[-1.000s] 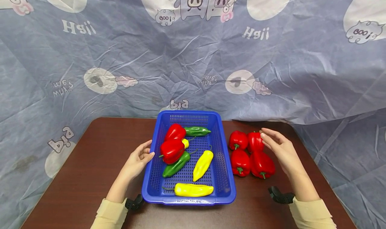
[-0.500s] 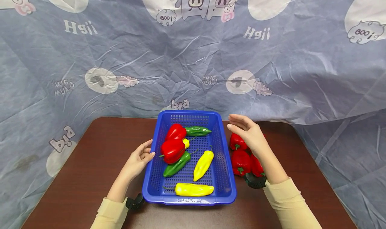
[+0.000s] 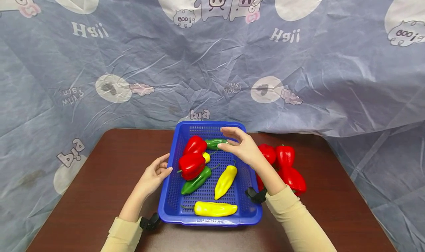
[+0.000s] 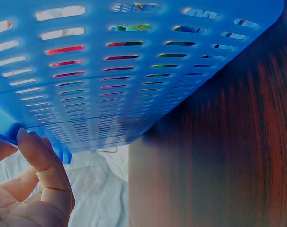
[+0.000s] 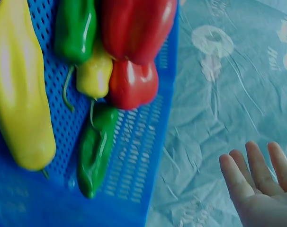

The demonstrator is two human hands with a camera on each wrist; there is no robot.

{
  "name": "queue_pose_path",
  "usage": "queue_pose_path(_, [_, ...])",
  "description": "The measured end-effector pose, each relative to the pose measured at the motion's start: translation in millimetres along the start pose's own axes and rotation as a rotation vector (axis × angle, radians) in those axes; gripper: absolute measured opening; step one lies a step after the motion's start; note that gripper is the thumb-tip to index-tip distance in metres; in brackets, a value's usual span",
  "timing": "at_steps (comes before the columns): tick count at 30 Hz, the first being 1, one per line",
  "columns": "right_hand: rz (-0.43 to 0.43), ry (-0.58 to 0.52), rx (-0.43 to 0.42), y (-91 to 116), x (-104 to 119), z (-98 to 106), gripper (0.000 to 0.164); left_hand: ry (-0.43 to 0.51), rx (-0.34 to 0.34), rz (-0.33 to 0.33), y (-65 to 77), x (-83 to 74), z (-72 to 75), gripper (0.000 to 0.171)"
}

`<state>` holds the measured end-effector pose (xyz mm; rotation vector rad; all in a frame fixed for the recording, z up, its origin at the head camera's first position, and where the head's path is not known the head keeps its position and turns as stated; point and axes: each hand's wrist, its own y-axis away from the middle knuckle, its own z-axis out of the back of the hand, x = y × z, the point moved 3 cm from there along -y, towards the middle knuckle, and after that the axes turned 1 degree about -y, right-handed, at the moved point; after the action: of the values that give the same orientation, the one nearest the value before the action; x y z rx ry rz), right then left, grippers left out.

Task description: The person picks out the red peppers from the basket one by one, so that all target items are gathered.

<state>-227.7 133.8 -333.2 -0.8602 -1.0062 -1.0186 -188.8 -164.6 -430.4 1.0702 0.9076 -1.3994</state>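
Observation:
A blue plastic basket (image 3: 210,221) holds two red bell peppers (image 3: 192,166), green peppers (image 3: 196,182) and long yellow peppers (image 3: 225,181). At its left side, my left hand (image 3: 152,177) pinches the rim between thumb and fingers; the left wrist view shows the fingertips (image 4: 32,144) against the rim. My right hand (image 3: 244,148) hovers over the basket's far right part, fingers apart and loosely bent, holding nothing. It overlaps the end of the far green pepper (image 3: 212,144). In the right wrist view, the right hand (image 5: 264,184) appears empty beside the basket's contents.
Several red bell peppers (image 3: 293,180) are grouped on the brown table (image 3: 332,204) just right of the basket, partly hidden by my right forearm. A grey-blue printed cloth (image 3: 186,67) hangs behind the table.
My right hand has moved left from the red bell peppers on the table, across the basket's right rim, to above its inside. My left hand stays at the rim.

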Motion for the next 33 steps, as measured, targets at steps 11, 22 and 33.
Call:
queue_pose_path(11, [-0.006, 0.084, 0.169, -15.4, -17.7, -46.0, 0.065, -0.007, 0.005, 0.006, 0.3, -0.8, -0.2, 0.056])
queue_pose_path(22, [-0.006, 0.288, 0.285, -21.2, -27.7, -76.8, 0.075, -0.004, 0.003, 0.015, -0.1, -1.5, -0.7, 0.057])
queue_pose_path(33, [-0.022, 0.435, 0.347, -25.3, -34.0, -92.9, 0.079, -0.003, 0.003, 0.011, -0.8, -0.6, -0.9, 0.057])
